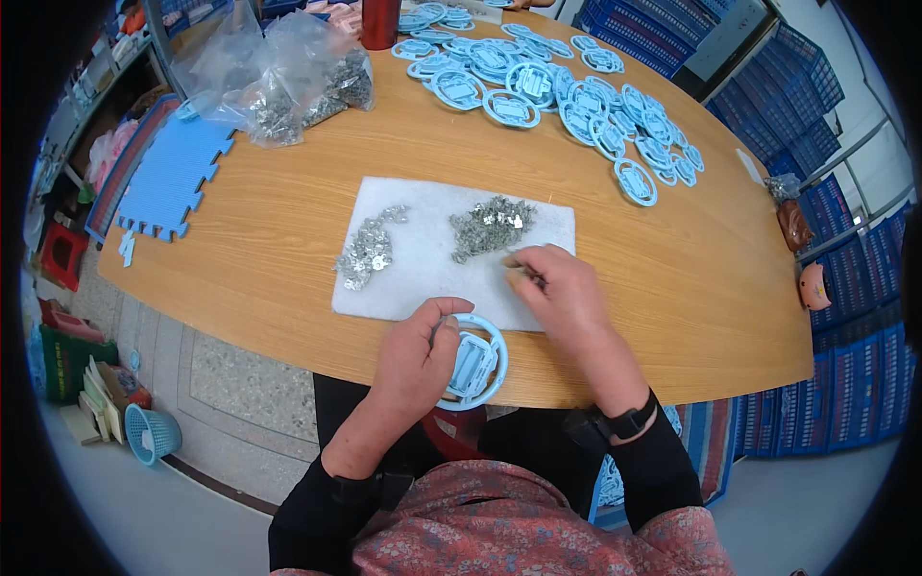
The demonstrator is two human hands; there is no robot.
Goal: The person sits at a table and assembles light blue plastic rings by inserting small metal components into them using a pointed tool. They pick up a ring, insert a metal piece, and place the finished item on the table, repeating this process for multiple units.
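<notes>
My left hand [415,357] is closed on the rim of a round light-blue plastic part [473,370], a ring with a rectangular frame inside, at the table's near edge. Over the right side of a white foam mat [432,283], my right hand [562,293] has its fingers pinched together; what sits in them is too small to name. Beyond that hand a heap of small springy-looking metal pieces [488,228] lies on the mat. A looser pile of flat shiny metal pieces [370,252] is on the mat's left side.
Many more light-blue round parts [511,108] spread across the far side of the wooden table [691,288]. Clear plastic bags of metal pieces [279,110] stand far left, near a blue foam tile [173,173]. Stacked blue crates [826,394] line the right.
</notes>
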